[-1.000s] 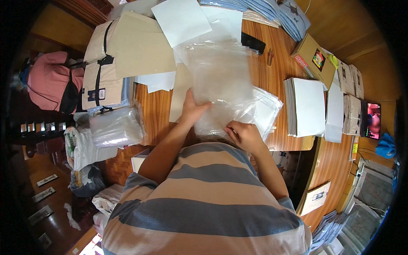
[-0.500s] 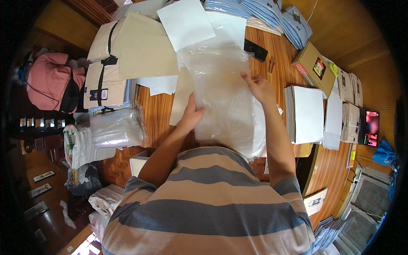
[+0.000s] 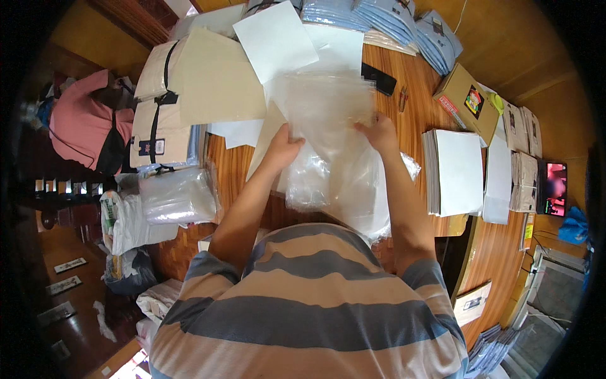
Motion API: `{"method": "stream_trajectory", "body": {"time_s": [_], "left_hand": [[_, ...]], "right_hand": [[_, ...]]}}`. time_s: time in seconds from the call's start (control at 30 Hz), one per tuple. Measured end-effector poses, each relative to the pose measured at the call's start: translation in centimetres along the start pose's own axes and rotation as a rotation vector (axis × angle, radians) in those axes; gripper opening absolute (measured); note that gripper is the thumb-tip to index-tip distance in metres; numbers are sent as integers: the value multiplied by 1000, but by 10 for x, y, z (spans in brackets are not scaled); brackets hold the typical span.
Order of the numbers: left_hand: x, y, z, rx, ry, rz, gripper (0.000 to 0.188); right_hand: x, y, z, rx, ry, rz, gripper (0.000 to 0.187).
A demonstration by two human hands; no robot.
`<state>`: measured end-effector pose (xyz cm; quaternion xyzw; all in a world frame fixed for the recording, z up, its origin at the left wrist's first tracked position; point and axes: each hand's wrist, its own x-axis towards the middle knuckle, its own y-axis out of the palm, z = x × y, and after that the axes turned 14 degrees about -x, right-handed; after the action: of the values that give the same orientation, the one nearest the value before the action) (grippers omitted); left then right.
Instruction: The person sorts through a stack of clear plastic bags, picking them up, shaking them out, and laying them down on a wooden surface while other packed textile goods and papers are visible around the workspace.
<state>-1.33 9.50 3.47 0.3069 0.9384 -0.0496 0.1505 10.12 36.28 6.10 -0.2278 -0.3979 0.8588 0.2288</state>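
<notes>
A clear plastic bag (image 3: 331, 120), or a few of them lying together, spreads in front of me over the desk's near edge. My left hand (image 3: 282, 148) is closed on its left side, thumb on top. Opposite it, my right hand (image 3: 379, 132) pinches the right side between thumb and fingers. The plastic bulges and creases between them, and its lower part hangs toward my striped shirt. Beneath its far end lie white sheets (image 3: 276, 38) and a beige card sheet (image 3: 221, 82). How many plastic layers there are, I cannot tell.
Folded blue shirts (image 3: 385, 22) line the back. A black phone (image 3: 379, 78) and small red-handled snips (image 3: 403, 99) lie right of the plastic. Further right are a stack of white boards (image 3: 459, 170) and a cardboard box (image 3: 466, 101). More clear bags (image 3: 180, 196) sit left; a person in pink (image 3: 82, 126) is beyond.
My right hand has come down and inward onto the bag's right side. My left hand has risen slightly. The plastic has bunched up between them, and its near edge has lifted.
</notes>
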Motion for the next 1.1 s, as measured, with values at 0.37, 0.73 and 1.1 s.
{"method": "stream_trajectory", "body": {"time_s": [0.37, 0.73, 1.1], "left_hand": [[5, -14, -11, -119, -126, 68, 54], [17, -14, -31, -480, -222, 119, 61], [29, -18, -3, -387, -264, 103, 52]], "right_hand": [[-36, 27, -24, 410, -150, 62, 35], [-66, 19, -17, 637, -58, 37, 40], [-80, 20, -32, 619, 94, 213, 42]]}}
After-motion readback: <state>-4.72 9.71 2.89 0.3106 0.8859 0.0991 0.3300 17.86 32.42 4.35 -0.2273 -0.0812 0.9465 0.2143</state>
